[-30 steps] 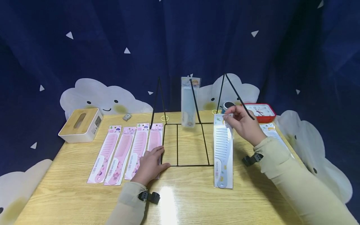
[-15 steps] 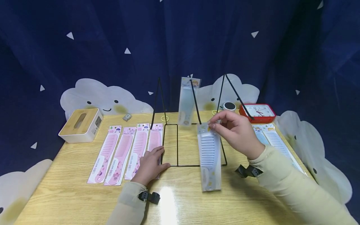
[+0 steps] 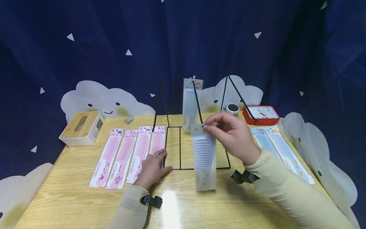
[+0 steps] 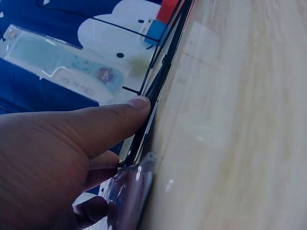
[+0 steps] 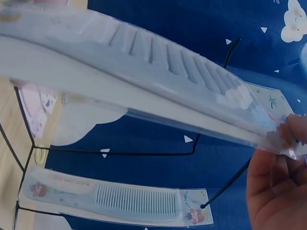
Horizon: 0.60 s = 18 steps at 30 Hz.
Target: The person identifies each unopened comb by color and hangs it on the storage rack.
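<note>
My right hand (image 3: pixel 233 135) pinches the top of a clear-packed blue comb (image 3: pixel 204 156), which hangs down in front of the black wire rack (image 3: pixel 180 148). In the right wrist view, this held comb (image 5: pixel 158 62) crosses the upper part, with finger and thumb at its end. Another packed light-blue comb (image 3: pixel 189 105) hangs on the rack's middle hook, behind the held one. My left hand (image 3: pixel 152 167) rests at the rack's left edge, over the lower part of a pink comb (image 3: pixel 158 141). In the left wrist view, its thumb touches the black wire (image 4: pixel 151 100).
Several packed pink combs (image 3: pixel 108 156) lie left of the rack. Two blue packed combs (image 3: pixel 288 152) lie at the right. A tissue box (image 3: pixel 81 127), a small clip-like device (image 3: pixel 129 119), a round-topped item (image 3: pixel 233 109) and a red clock (image 3: pixel 261 114) stand along the back.
My right hand has carried the comb leftward, from the rack's right side to in front of the middle hook. The hanging comb has swung slightly. My left hand stays put.
</note>
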Tool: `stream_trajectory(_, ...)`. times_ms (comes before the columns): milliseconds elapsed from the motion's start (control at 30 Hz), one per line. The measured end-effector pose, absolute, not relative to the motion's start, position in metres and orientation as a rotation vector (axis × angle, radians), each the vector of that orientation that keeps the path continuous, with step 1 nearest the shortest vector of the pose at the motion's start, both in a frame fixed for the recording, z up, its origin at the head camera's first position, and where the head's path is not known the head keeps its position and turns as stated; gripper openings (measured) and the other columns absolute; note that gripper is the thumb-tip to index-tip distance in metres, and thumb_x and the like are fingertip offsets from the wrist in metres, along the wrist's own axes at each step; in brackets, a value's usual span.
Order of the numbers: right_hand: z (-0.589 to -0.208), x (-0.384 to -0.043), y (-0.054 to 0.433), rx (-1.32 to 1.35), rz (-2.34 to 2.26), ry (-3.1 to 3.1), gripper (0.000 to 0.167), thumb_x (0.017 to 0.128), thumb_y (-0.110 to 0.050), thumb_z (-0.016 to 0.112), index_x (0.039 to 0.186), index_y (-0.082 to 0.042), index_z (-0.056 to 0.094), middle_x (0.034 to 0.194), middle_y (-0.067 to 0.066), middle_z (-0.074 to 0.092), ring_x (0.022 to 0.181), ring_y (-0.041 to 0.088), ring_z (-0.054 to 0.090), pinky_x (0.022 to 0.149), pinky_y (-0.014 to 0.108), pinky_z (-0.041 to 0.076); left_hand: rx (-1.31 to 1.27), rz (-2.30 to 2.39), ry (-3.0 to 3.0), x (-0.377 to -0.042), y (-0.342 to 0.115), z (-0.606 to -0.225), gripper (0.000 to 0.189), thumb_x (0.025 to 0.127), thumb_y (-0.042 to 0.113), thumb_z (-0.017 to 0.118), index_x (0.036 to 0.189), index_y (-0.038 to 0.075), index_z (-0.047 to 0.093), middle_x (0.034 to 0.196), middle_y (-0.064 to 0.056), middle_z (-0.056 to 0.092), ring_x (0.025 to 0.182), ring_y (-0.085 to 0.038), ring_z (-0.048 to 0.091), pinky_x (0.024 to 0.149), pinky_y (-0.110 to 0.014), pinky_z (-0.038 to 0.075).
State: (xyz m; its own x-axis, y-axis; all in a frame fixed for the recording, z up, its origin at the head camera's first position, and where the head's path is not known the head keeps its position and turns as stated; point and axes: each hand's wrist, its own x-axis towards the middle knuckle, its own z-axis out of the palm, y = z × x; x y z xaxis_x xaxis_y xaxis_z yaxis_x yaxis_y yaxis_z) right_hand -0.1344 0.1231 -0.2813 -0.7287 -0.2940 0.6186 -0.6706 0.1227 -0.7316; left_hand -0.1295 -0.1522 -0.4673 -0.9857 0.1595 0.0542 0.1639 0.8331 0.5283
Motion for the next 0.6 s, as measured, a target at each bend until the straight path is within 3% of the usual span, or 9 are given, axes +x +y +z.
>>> stream_trajectory(133,-0.2822,-0.1350,0.1213,0.937,1.639,-2.067,0.013,0.086,0.012,0.069,0.094,0.003,0.070,0.090,0.011,0.070,0.066,0.013,0.059,0.058,0.022,0.050,-0.264,-0.872,-2.999,-0.1292,-0.1516,-0.4669,0.070,0.083,0.036,0.081,0.141,0.005,0.057,0.151,-0.006,0.050,0.109,-0.032,0.051,0.087,-0.053,0.040)
stream_trajectory(367,-0.2845,-0.1349,0.1208,0.955,1.724,-2.017,0.016,0.087,0.018,0.063,0.097,0.007,0.070,0.094,0.002,0.071,0.075,0.013,0.062,0.065,0.021,0.052,-0.263,-0.875,-2.999,-0.1287,-0.1514,-0.4664,0.070,0.083,0.036,0.082,0.141,0.005,0.057,0.151,-0.006,0.050,0.108,-0.031,0.051,0.087,-0.052,0.041)
stream_trajectory(600,-0.2832,-0.1362,0.1180,0.923,1.737,-2.006,0.014,0.088,0.016,0.064,0.098,0.008,0.070,0.092,0.001,0.072,0.071,0.012,0.060,0.061,0.022,0.049,-0.267,-0.866,-2.996,-0.1286,-0.1519,-0.4666,0.070,0.083,0.036,0.082,0.141,0.005,0.057,0.151,-0.006,0.050,0.105,-0.031,0.051,0.085,-0.051,0.041)
